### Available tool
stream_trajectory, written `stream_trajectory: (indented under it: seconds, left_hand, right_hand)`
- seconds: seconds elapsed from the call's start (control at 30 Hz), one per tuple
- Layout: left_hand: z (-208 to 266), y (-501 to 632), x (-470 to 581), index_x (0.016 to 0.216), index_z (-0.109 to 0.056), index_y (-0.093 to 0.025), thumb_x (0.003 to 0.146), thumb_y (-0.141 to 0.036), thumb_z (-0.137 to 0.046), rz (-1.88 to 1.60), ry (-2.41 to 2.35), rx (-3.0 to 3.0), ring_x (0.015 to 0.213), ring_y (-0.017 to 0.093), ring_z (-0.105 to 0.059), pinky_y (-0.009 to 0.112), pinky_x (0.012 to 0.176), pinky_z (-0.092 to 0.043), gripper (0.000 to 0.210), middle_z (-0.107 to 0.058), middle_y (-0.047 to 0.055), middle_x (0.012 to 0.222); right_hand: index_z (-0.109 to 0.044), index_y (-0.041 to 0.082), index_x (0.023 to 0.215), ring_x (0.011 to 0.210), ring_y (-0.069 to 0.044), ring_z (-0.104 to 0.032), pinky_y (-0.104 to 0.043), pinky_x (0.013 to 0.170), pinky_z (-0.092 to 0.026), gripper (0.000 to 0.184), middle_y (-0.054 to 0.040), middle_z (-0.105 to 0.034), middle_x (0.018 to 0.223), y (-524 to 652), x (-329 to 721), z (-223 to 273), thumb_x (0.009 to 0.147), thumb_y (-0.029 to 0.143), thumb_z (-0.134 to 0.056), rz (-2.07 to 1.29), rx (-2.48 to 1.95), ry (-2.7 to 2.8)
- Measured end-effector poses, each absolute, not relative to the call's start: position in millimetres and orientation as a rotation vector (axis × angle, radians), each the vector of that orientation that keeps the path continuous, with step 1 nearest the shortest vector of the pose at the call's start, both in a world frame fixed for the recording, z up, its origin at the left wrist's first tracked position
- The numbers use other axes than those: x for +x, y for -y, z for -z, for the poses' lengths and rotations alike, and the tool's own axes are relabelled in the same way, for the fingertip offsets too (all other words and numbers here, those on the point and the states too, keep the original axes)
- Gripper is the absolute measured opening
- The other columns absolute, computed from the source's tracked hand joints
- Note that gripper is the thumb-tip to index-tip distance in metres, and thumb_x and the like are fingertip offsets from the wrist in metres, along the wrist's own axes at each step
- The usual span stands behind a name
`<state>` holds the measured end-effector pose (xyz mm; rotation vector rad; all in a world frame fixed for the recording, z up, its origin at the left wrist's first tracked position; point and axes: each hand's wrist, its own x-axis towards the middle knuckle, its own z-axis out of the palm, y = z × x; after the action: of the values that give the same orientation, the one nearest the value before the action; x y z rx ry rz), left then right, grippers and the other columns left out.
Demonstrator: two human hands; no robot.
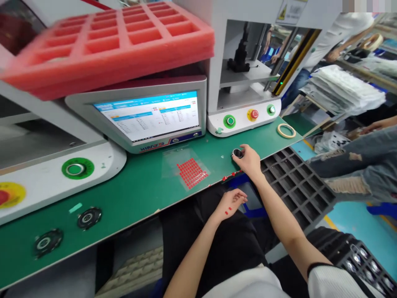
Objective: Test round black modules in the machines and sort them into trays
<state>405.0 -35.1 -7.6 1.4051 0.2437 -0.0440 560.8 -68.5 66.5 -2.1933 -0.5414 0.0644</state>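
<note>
My right hand (250,162) is on the green bench top, its fingers closed around a small round black part with a silver rim (237,153). Above my lap, just off the bench edge, my left hand (231,203) hangs with loosely bent fingers apart and nothing visible in them. Two small red stickers (228,211) cling to the back of it. Between the monitor and the bench edge lies a clear sheet of small red square stickers (192,173). Several red bits (228,176) sit along the edge near my right hand.
Two black round parts (89,217) lie at the left, beside a light green strip (75,207). A monitor (149,118) stands under a red foam tray (124,62). A press (245,120) is behind my right hand. A tape roll (286,130) and black compartment tray (294,182) are rightward. People stand nearby.
</note>
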Motion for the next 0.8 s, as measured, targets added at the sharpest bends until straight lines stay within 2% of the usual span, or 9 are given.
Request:
stream_trajectory:
  seconds: [0.13,0.2,0.27,0.33,0.43,0.5,0.63,0.8]
  left_hand:
    - [-36.6,14.1,368.6,0.102,-0.068,-0.011,0.089,-0.047,-0.058,-0.078,-0.332,1.215,0.087,0.021,-0.072,0.033,0.082,-0.058,0.04,-0.075,0.016,0.098]
    - [-59.1,6.9,352.8,0.11,-0.067,-0.012,0.087,-0.054,-0.06,-0.16,-0.362,1.058,0.093,0.02,-0.072,0.032,0.085,-0.058,0.048,-0.074,0.015,0.106]
    - [-77.4,3.3,341.5,0.108,-0.069,-0.014,0.08,-0.055,-0.069,-0.227,-0.374,0.851,0.092,0.019,-0.072,0.029,0.083,-0.059,0.05,-0.075,0.013,0.104]
    - [-88.7,2.4,333.5,0.101,-0.071,-0.014,0.073,-0.051,-0.079,-0.289,-0.412,0.696,0.08,0.016,-0.072,0.026,0.075,-0.061,0.047,-0.075,0.009,0.094]
    - [-95.0,3.0,322.8,0.094,-0.073,-0.014,0.069,-0.043,-0.084,-0.434,-0.534,0.755,0.069,0.014,-0.07,0.022,0.064,-0.061,0.04,-0.075,0.005,0.082]
    - [-97.6,3.5,314.6,0.093,-0.075,-0.014,0.073,-0.037,-0.082,-0.58,-0.584,0.94,0.073,0.015,-0.072,0.022,0.066,-0.061,0.032,-0.075,0.005,0.083]
    - [-108.3,2.4,298.5,0.093,-0.076,-0.017,0.083,-0.024,-0.073,-0.778,-0.559,1.417,0.078,0.012,-0.07,0.018,0.071,-0.058,0.013,-0.074,0.003,0.086]
    - [-120.8,-2.3,288.3,0.1,-0.074,-0.019,0.084,-0.015,-0.072,-0.883,-0.5,1.821,0.078,0.01,-0.067,0.018,0.073,-0.055,0.016,-0.073,0.003,0.09]
  right_hand:
    - [-0.054,0.02,0.112,0.082,-0.021,-0.07,-0.036,0.078,-0.055,0.057,-0.0078,-0.072,0.09,88.1,516.2,-76.6,0.078,0.065,-0.059,-0.357,-1.824,0.661]
    - [-0.052,0.021,0.114,0.081,-0.021,-0.072,-0.036,0.077,-0.057,0.061,-0.0079,-0.073,0.091,93.6,484.6,-80.7,0.079,0.07,-0.059,-0.55,-1.558,0.704]
    - [-0.054,0.022,0.112,0.084,-0.02,-0.073,-0.034,0.078,-0.058,0.056,-0.0082,-0.074,0.095,94.8,457.1,-83.9,0.077,0.062,-0.07,-0.719,-1.277,0.715]
    - [-0.056,0.022,0.11,0.094,-0.019,-0.073,-0.031,0.084,-0.058,0.047,-0.0088,-0.073,0.103,93.4,438.7,-87.5,0.077,0.046,-0.078,-0.788,-1.119,0.732]
    - [-0.058,0.022,0.116,0.109,-0.019,-0.069,-0.033,0.096,-0.056,0.04,-0.0105,-0.071,0.116,91.8,426.9,-96.4,0.082,0.033,-0.076,-0.725,-1.1,0.82]
    - [-0.061,0.022,0.117,0.104,-0.018,-0.07,-0.033,0.092,-0.059,0.035,-0.0089,-0.071,0.113,92.7,424.4,-104.8,0.085,0.027,-0.074,-0.628,-1.111,0.841]
    - [-0.068,0.023,0.099,0.083,-0.014,-0.072,-0.026,0.076,-0.062,0.025,-0.0013,-0.073,0.089,96.6,420.4,-119.9,0.081,0.007,-0.073,-0.37,-1.22,0.856]
    - [-0.07,0.024,0.095,0.082,-0.016,-0.071,-0.03,0.074,-0.061,0.031,-0.0007,-0.074,0.086,100.6,419.9,-125.6,0.076,0.001,-0.075,-0.32,-1.286,0.924]
